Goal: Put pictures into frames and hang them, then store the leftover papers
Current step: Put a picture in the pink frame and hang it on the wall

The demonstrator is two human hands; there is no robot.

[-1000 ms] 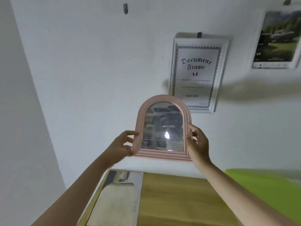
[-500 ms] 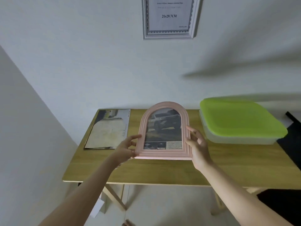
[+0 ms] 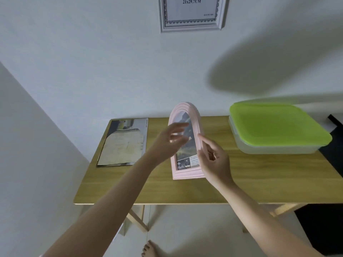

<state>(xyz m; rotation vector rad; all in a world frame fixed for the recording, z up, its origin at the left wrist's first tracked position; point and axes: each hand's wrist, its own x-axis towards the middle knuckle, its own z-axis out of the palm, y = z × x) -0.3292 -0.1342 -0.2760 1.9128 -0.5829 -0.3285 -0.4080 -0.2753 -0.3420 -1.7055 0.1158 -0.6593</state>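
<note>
Right hand (image 3: 213,160) grips the pink arched frame (image 3: 187,143) edge-on (probably to reach its back); left hand (image 3: 169,140), fingers spread, hovers beside it.

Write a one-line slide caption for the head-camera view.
Right hand grips a pink arched frame over the wooden table; left hand open beside it.

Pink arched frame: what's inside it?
The pink arched frame holds a printed picture with a caption strip at the bottom. The blurred left hand covers part of it; the right hand grips its edge.
</note>
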